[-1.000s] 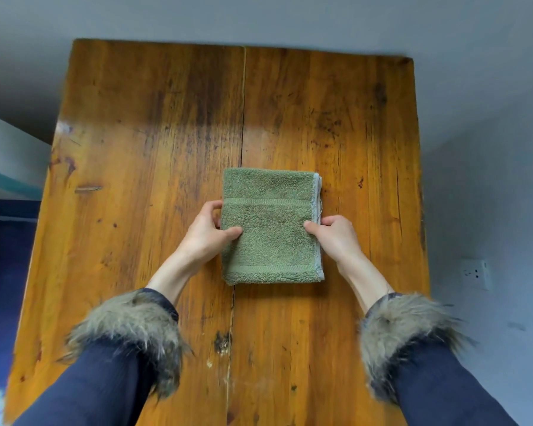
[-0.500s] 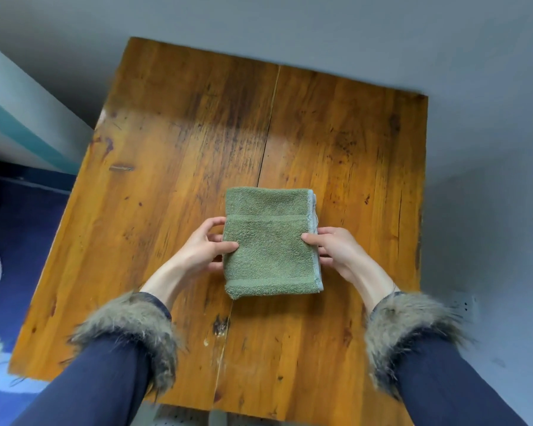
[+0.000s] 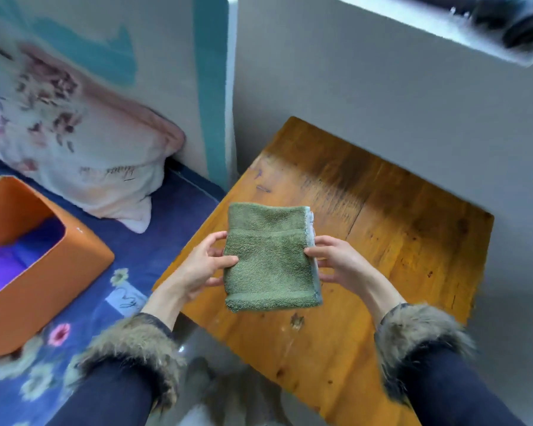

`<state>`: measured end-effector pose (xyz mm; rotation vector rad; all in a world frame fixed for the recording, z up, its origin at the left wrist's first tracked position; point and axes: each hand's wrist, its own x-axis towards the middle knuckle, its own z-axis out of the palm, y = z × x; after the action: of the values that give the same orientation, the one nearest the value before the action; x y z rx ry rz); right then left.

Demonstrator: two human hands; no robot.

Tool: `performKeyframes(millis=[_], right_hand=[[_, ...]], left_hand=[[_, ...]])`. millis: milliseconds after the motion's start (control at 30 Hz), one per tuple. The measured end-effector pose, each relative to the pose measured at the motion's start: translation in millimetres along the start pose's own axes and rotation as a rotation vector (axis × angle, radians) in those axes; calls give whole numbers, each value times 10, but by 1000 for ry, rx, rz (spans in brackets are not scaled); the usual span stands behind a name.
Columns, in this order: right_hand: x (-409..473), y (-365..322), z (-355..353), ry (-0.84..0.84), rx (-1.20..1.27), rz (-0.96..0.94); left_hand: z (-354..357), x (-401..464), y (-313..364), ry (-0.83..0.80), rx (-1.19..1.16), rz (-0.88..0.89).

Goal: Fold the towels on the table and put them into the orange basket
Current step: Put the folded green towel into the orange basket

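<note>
A folded green towel (image 3: 270, 256) is held up over the left edge of the wooden table (image 3: 397, 241). My left hand (image 3: 202, 265) pinches its left edge, thumb on top and fingers beneath. My right hand (image 3: 336, 261) pinches its right edge the same way. The orange basket (image 3: 53, 272) stands to the left on a blue flowered bedspread, with something purple inside it. Both hands are to the right of the basket.
A pale flowered pillow (image 3: 74, 142) leans behind the basket on the blue bedspread (image 3: 166, 229). A white and teal headboard (image 3: 213, 87) rises between bed and table. A grey wall (image 3: 382, 103) stands behind the table.
The towel has been lifted off the table in both hands and carried left toward the table's edge. My head has turned left, bringing the basket, bed and pillow into view.
</note>
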<state>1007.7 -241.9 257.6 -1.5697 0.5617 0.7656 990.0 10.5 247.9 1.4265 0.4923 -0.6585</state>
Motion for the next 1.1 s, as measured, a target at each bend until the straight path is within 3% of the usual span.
performKeyframes(millis=[400, 600, 800, 1100], right_hand=[[-398, -953, 2842, -266, -287, -255], [-460, -1111, 3990, -350, -379, -271], [-221, -1211, 4715, -398, -443, -204], [669, -1320, 5406, -396, -640, 15]], left_hand=[[-2440, -1537, 4, 336, -217, 248], [-3300, -2060, -105, 486, -281, 292], [-3873, -2078, -259, 576, -366, 219], [-4450, -1403, -435, 578, -453, -68]])
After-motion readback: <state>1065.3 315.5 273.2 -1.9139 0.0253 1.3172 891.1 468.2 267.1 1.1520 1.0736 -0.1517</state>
